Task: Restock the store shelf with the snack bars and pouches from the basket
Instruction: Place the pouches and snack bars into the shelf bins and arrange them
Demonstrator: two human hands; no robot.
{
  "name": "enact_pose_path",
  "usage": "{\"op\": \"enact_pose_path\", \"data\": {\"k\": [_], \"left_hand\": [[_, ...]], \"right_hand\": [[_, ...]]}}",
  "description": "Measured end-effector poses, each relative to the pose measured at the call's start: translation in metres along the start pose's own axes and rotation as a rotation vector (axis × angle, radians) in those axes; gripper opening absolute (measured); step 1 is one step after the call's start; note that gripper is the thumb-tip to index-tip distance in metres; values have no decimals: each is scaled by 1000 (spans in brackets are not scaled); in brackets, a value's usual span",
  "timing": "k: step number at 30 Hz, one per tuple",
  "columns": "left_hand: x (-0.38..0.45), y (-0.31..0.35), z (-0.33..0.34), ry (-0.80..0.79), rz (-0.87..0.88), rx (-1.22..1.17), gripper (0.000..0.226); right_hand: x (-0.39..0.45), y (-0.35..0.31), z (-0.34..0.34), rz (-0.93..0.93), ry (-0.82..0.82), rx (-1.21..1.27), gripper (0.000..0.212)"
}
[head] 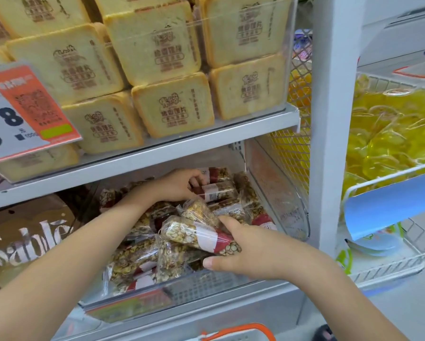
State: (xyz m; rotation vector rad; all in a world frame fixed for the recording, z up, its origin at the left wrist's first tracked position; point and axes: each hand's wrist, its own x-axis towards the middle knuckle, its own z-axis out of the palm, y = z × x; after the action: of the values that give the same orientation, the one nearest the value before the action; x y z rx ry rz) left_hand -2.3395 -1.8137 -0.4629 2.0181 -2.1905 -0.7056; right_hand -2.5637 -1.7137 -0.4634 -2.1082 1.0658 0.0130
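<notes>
- Nearest the camera, an orange-rimmed grey basket is cut off by the lower frame edge.
- Little free room is left inside the clear plastic shelf bin.
- One clear-wrapped nut snack bar with a red-and-white label is gripped by the right hand.
- Deeper in, a similar labelled bar is held by the left hand.

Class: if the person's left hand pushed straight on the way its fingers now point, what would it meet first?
The left hand points right and back; its fingers already touch a snack bar in the clear bin. Probably more stacked bars beyond; depth is unclear.
</notes>
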Motion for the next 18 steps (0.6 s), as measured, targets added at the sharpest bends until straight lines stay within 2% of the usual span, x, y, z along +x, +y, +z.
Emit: {"op": "enact_pose_path", "data": {"k": [3,5,9,11,13,15,18], "left_hand": [[-10,8,-3,153,26,-106,48],[-16,16,-3,245,108,-23,42],[-24,22,-1,216,219,189,28],[-28,25,-2,253,237,113,23],[-32,25,-3,289,221,30,31],[-36,20,-5,225,204,34,42],[-38,10,-10,18,208,-5,52]], "right_hand": [[1,1,1,6,-8,-3,96],[2,1,0,6,-17,1,95],[5,2,-3,-2,-32,8,95],[6,4,-4,-18,-31,39,95],[7,6,-4,-32,-13,68,93],[7,7,-5,-42,25,83,89],[6,4,-5,-50,41,86,79]]}}
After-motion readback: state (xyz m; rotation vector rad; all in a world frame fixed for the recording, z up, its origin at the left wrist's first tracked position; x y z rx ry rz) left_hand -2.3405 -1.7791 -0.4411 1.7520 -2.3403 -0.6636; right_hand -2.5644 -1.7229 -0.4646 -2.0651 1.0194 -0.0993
